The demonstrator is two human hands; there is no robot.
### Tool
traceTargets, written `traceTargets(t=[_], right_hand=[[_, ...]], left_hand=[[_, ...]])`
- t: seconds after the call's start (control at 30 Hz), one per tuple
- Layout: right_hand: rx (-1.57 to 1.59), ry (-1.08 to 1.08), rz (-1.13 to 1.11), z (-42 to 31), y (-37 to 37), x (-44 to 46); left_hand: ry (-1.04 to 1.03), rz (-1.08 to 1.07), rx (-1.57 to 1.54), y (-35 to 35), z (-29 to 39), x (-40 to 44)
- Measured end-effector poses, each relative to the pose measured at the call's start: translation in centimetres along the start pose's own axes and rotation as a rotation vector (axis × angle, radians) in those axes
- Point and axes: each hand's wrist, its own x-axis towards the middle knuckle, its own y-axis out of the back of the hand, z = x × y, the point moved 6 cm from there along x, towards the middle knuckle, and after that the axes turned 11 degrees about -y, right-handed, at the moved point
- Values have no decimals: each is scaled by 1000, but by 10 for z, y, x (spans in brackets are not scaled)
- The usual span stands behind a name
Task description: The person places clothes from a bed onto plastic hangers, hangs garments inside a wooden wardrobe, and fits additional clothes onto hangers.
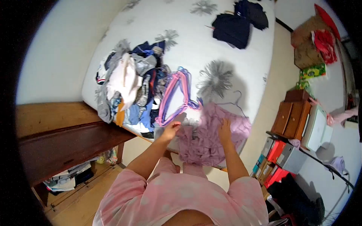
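A pink ruffled garment [211, 139] lies spread at the near edge of the bed, with a thin blue-purple hanger [237, 100] showing at its top. My right hand [225, 132] rests flat on the garment, fingers stretched out. Just left of the garment, my left hand [171, 130] is held with its fingers slightly bent and apart; nothing shows in it. Beyond that hand lies a bunch of pink, purple and blue hangers [184, 94].
A mixed heap of clothes [130, 83] lies left of the hangers. Dark folded clothes [232, 30] are at the bed's [181, 49] far right. A wooden bench [71, 132] stands at left; a small wooden cabinet [288, 116] and file boxes [277, 150] stand at right.
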Motion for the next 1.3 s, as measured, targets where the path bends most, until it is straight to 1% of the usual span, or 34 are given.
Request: traceTargets(t=[0.07, 0.1, 0.13, 0.2, 0.27, 0.33, 0.37, 0.4, 0.47, 0.53, 0.57, 0.6, 0.67, 0.7, 0.73, 0.8, 0.83, 0.87, 0.9, 0.93, 1.0, 1.07, 1.1, 1.13, 1.17, 1.2, 1.23, 1.27, 1.3], right_hand=[[69, 99, -80, -35, -21, -9], [63, 88, -93, -53, -31, -13], [55, 77, -104, -75, -39, -17], [66, 73, -125, -120, -48, -22], [107, 90, -149, -178, -47, -26], [202, 73, -159, -224, -58, -28], [244, 58, -166, -240, -66, -31], [270, 62, -182, -256, -77, -33], [313, 68, -212, -287, -97, -39], [264, 80, -215, -316, -118, -47], [259, 79, -244, -328, -126, -49], [251, 72, -274, -337, -132, -54], [350, 52, -294, -355, -136, -59], [401, 27, -308, -357, -139, -61], [454, 2, -320, -360, -139, -61], [603, -178, -449, -363, -134, -59], [697, -278, -496, -374, -126, -58], [792, -374, -550, -387, -122, -55], [763, -403, -579, -400, -119, -50], [799, -437, -608, -425, -112, -49], [864, -495, -753, -459, -114, -44], [871, -464, -1025, -484, -132, -38], [818, -412, -1157, -489, -145, -33], [760, -415, -923, -496, -148, -35], [646, -362, -949, -495, -160, -34], [526, -314, -969, -484, -178, -28], [457, -218, -819, -466, -199, -19], [477, -231, -801, -456, -211, -14], [495, -245, -784, -448, -219, -10]], left_hand=[[-147, 98, 11, 35, 26, 3], [-152, 191, -46, 57, 39, 6], [-92, 260, -35, 77, 66, 4], [-473, 430, 251, 126, 107, 3], [-805, 564, 675, 159, 185, -22], [-771, 653, 730, 196, 217, -25], [-806, 671, 744, 212, 227, -26], [-781, 713, 756, 232, 225, -17], [-538, 828, 699, 269, 199, 11], [-390, 557, 167, 295, 112, 85], [-399, 574, 245, 299, 109, 88], [-370, 535, 226, 296, 103, 90], [-320, 464, 191, 292, 97, 96], [-359, 507, 157, 286, 128, 68], [-416, 476, 31, 280, 127, 70], [-523, 404, -222, 268, 127, 73], [-556, 434, -98, 267, 170, 34], [-562, 378, -212, 264, 187, 16], [-571, 324, -324, 259, 198, 2], [-584, 269, -432, 255, 208, -12], [-632, 191, -318, 241, 222, -43], [-711, 104, -306, 223, 236, -81], [-752, 88, -132, 216, 238, -96], [-789, 72, 46, 211, 238, -109], [-776, 25, -47, 206, 219, -112], [-735, 27, 12, 207, 214, -117], [-693, 30, 73, 210, 210, -123], [-650, 34, 134, 216, 207, -129], [-660, 6, 73, 227, 205, -126]])
